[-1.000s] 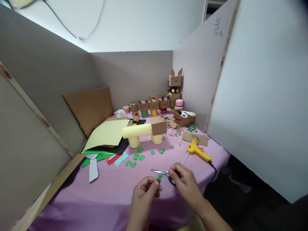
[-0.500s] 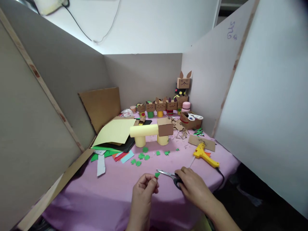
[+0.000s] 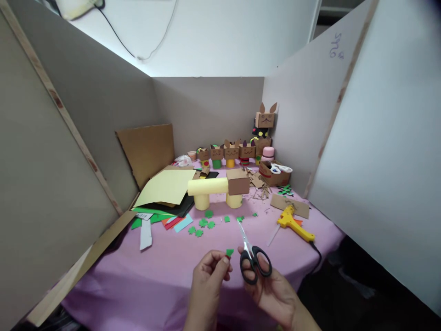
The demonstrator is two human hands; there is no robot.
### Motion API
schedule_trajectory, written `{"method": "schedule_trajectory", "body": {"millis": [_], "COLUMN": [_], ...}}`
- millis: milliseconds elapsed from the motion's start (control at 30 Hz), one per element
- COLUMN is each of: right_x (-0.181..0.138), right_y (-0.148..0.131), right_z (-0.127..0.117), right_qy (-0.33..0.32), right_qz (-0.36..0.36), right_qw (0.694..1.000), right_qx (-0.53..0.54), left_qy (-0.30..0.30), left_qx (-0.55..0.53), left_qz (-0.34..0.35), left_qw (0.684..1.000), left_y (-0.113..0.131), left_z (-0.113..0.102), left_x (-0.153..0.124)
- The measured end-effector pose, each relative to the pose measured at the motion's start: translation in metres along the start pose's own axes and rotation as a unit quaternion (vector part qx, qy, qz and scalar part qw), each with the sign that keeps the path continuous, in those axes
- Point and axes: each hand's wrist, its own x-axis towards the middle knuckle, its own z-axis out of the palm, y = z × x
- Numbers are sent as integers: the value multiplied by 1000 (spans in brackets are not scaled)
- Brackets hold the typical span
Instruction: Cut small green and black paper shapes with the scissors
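Note:
Between thumb and fingertips, my left hand [image 3: 209, 275] pinches a small green paper piece [image 3: 229, 252]. My right hand [image 3: 270, 287], palm turned up, holds black-handled scissors [image 3: 253, 262] with fingers at the handle loops. The scissor blades look closed and point away from me, toward the green scraps. Several green paper clovers [image 3: 203, 223] lie on the pink cloth beyond my hands. Behind them stands a yellow paper figure [image 3: 208, 187] on two round legs, with a brown cardboard box [image 3: 238, 182] at its right end.
A yellow glue gun [image 3: 294, 224] with its cord lies at right, near a cardboard strip [image 3: 290, 206]. Coloured paper sheets [image 3: 168, 186] are stacked at left. Cardboard animal figures [image 3: 231, 151] line the back. A cardboard box [image 3: 274, 174] bears white scissors [image 3: 280, 168]. Partitions enclose the table.
My right hand has turned palm up, swinging the scissors from pointing left toward the green piece to pointing away from me. My left hand keeps its pinch. The view has shifted slightly.

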Motion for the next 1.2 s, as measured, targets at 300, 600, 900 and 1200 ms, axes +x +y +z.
{"method": "schedule_trajectory", "body": {"millis": [300, 600, 900, 1200], "right_x": [1, -2, -5, 0], "right_y": [4, 1, -6, -7], "right_z": [27, 35, 43, 36], "right_qy": [33, 64, 64, 70], "right_qz": [-250, -286, -272, -259], "right_qw": [952, 918, 927, 931], "right_qx": [-176, -268, -250, -248], "left_qy": [-24, -86, -94, -105], "left_qx": [36, 73, 136, 115], "left_qz": [4, 3, 52, 7], "left_qw": [999, 994, 985, 988], "left_y": [-1, -7, -10, 0], "left_z": [1, 3, -2, 0], "left_x": [0, -5, -8, -7]}}
